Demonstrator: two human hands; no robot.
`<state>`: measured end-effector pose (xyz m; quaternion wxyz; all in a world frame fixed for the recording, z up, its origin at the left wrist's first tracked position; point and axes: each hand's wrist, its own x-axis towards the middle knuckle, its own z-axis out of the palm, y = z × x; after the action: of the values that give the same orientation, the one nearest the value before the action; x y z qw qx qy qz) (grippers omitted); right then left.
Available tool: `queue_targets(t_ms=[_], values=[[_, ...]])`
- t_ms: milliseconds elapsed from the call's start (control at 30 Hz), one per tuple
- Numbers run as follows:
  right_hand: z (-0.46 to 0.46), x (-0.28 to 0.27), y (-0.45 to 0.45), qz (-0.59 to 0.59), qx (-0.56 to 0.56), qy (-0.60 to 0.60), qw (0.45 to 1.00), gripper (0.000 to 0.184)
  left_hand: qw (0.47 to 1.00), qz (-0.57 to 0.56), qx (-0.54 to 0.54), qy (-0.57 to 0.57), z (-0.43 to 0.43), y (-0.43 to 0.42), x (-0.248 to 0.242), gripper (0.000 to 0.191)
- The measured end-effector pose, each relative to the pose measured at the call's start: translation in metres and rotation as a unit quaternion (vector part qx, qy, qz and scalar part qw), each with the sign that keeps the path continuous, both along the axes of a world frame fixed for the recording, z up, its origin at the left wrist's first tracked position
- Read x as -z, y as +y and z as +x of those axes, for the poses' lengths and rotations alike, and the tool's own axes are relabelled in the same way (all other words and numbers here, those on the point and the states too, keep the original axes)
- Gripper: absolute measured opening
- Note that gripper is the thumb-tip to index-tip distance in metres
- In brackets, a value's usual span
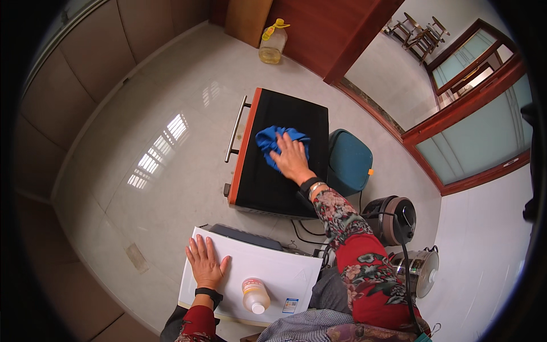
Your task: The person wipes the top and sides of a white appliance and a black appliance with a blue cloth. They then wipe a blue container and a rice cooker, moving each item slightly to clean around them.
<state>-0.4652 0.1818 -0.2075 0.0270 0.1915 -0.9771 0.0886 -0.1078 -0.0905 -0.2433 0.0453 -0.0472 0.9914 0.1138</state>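
My right hand [292, 157] is pressed down on a crumpled blue cloth [266, 137], its fingers spread over the fabric. Beneath the cloth is the flat black top of a countertop oven [273, 192] with an orange-red front edge. A metal bar handle [237, 128] juts from that front, on the left. My left hand [205, 261] lies palm down on a white box-shaped appliance [243, 252], fingers apart and holding nothing. Just right of this hand, a capped plastic bottle [255, 295] of pale liquid stands on the white top.
Beside the oven is a teal lidded bin [350, 160]. A rice cooker [391, 220] and a steel pot with a glass lid [416, 273] stand along the right wall. Black cables [305, 234] run between the appliances. An oil jug [272, 45] sits by the red door.
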Motion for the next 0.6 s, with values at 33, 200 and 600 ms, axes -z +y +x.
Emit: queue_targets(t_ms=[33,200,600], values=[[0.013,-0.002,0.002,0.002,-0.030,0.003,1.000,0.071,1.000,0.001,-0.001,0.002,0.000,0.000,0.000,0.090],[0.051,-0.025,0.042,0.058,-0.112,0.002,0.992,0.073,1.000,0.012,-0.003,0.002,-0.001,0.000,-0.001,0.091],[0.021,-0.038,0.010,-0.010,-0.134,-0.022,0.991,0.053,1.000,0.022,-0.015,0.002,-0.003,0.002,-0.004,0.089]])
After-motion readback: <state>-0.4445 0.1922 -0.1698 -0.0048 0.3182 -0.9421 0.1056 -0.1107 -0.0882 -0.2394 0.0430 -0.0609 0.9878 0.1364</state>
